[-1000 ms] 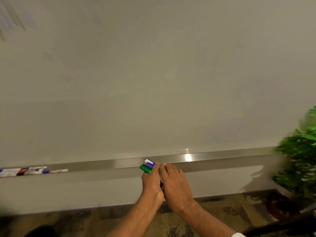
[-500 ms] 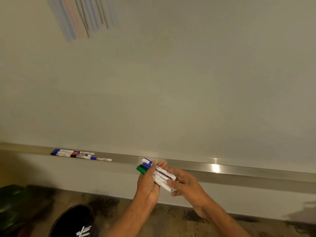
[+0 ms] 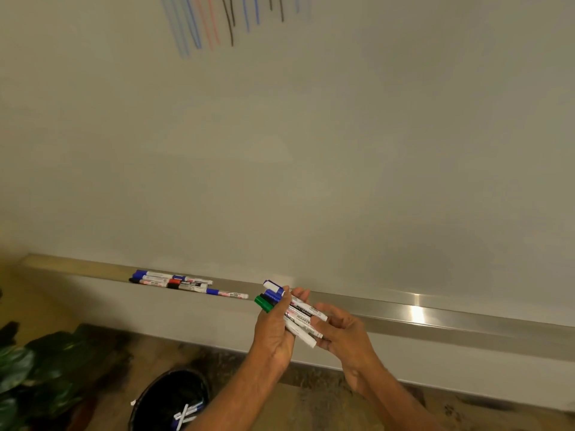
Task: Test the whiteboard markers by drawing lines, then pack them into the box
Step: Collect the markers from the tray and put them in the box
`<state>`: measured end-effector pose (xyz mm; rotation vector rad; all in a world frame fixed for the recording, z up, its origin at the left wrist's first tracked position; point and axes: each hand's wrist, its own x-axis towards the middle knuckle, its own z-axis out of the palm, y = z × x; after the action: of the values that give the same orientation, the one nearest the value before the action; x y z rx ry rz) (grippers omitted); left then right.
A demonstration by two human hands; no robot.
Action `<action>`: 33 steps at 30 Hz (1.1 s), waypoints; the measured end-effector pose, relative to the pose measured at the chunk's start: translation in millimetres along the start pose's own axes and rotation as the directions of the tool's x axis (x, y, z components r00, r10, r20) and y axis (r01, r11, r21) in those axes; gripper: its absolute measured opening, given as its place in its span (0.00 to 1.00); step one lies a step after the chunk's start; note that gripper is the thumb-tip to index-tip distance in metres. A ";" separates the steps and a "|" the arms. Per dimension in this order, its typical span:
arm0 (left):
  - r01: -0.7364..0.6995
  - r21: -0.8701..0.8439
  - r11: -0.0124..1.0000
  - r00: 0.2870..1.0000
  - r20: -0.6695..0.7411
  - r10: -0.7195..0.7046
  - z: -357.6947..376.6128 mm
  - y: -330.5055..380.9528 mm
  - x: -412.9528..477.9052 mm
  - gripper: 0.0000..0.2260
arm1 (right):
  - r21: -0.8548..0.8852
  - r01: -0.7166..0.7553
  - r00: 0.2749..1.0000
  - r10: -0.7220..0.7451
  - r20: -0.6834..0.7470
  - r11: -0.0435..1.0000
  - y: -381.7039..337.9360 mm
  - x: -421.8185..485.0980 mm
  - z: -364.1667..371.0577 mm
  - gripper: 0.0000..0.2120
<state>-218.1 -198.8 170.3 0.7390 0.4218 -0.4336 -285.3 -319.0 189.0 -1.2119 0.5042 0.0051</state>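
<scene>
My left hand (image 3: pixel 273 334) grips a bundle of several white whiteboard markers (image 3: pixel 300 317) with green, black and blue caps pointing up-left. My right hand (image 3: pixel 345 335) touches the bundle's lower right end with its fingertips. Both hands are in front of the metal tray (image 3: pixel 435 312) under the whiteboard (image 3: pixel 280 150). Several more markers (image 3: pixel 183 284) lie on the tray to the left. Blue, red and black test lines (image 3: pixel 217 23) run down the board at the top. No box is in view.
A black bin (image 3: pixel 161 402) with a few discarded markers stands on the floor below my left arm. A leafy plant (image 3: pixel 34 368) fills the lower left corner.
My view has swung left and up, bringing the test lines, tray markers and bin into sight. My right hand has slid from covering the bundle to its lower right end.
</scene>
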 end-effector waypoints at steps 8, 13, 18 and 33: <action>-0.033 -0.068 0.997 0.994 -0.106 0.026 0.0 -1.1 24.1 0.17 | -0.008 -0.047 0.999 0.047 0.002 0.999 8.8 43.7 -0.3 0.08; -0.040 -0.107 0.993 0.990 -0.141 0.025 4.9 -4.8 32.5 0.19 | -0.042 -0.084 0.996 0.085 0.015 0.996 9.8 69.9 -9.4 0.09; -0.063 -0.170 0.983 0.985 -0.170 0.034 -3.5 -2.8 38.3 0.18 | -0.054 -0.074 0.996 0.076 0.038 0.996 12.3 87.6 -4.9 0.09; -0.166 0.205 0.965 0.878 -0.414 0.239 -104.6 82.7 98.0 0.11 | -0.214 0.041 0.986 -0.074 -0.149 0.976 62.1 169.0 86.4 0.13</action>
<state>-116.3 -91.5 96.1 1.0366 0.7277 -0.0981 -119.6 -263.0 92.5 -1.4414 0.6166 -0.0891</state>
